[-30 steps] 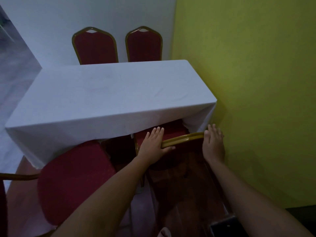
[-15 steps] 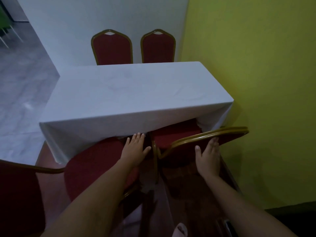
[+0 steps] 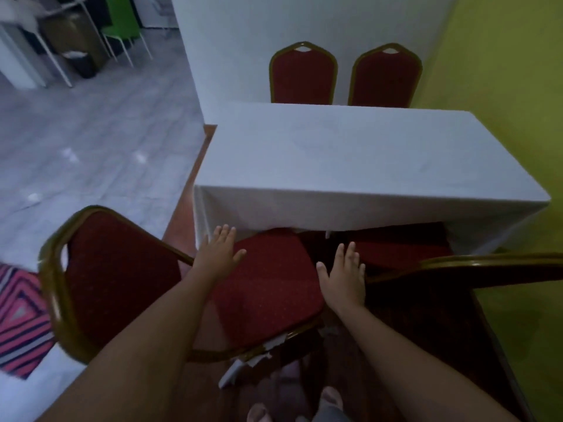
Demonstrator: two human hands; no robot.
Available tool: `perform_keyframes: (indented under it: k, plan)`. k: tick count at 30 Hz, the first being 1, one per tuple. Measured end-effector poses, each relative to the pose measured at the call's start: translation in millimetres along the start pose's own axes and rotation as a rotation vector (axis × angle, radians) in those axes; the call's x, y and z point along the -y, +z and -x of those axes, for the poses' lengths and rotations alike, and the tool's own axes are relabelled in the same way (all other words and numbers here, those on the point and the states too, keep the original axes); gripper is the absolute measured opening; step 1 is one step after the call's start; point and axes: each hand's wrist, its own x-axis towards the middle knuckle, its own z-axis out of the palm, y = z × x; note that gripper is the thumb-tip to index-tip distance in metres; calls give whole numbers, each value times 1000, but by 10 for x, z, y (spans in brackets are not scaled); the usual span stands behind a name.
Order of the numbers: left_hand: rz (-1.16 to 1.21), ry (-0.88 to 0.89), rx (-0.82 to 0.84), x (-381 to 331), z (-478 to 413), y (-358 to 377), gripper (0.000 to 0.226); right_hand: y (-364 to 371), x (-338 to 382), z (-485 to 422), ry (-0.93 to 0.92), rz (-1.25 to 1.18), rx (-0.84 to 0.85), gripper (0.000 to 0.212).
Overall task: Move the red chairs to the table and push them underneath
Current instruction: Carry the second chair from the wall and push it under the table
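A table under a white cloth (image 3: 350, 159) stands against the yellow-green wall. Two red chairs with gold frames, one (image 3: 303, 75) beside the other (image 3: 384, 77), are tucked in at its far side. At the near side, a red chair (image 3: 268, 284) stands turned sideways, its backrest (image 3: 115, 269) to the left and its seat partly out from the cloth. Another red chair (image 3: 396, 249) at the right has its seat under the cloth and its gold backrest rim (image 3: 487, 260) showing. My left hand (image 3: 217, 252) hovers open over the sideways chair's seat. My right hand (image 3: 345, 277) is open between both chairs, holding nothing.
A white wall corner (image 3: 195, 56) rises left of the table. Grey tiled floor (image 3: 91, 147) spreads to the left, with a green chair (image 3: 122, 25) and white furniture far back. A striped pink rug (image 3: 18, 315) lies at the left edge. My feet (image 3: 304, 406) are on dark wood floor.
Both hands have let go of the right chair's backrest and moved left over the sideways chair. The view has swung left, bringing the sideways chair's backrest into sight.
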Motion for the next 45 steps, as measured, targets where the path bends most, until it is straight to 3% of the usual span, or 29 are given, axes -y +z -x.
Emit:
perform_keyframes:
  k: [6, 14, 18, 23, 28, 37, 45]
  plan:
    - [-65, -190, -49, 1011, 292, -182, 69, 232, 856, -55, -248, 63, 89, 73]
    - [-182, -309, -86, 1979, 714, -541, 67, 601, 1885, 168, -494, 39, 168, 74]
    - [-246, -187, -137, 2311, 826, -623, 61, 756, 2362, 392, -597, -22, 186, 75]
    - [54, -76, -204, 2713, 634, -805, 57, 941, 3012, 759, -674, -87, 171, 83]
    - [182, 179, -196, 2878, 423, -774, 51, 1065, 3676, 1164, -649, -137, 187, 89]
    - [420, 282, -115, 3336, 350, -727, 53, 1320, 4165, 1442, -446, -75, 204, 85]
    - [561, 240, -147, 3466, 325, -593, 55, 1427, 4207, 1413, -446, -76, 204, 81]
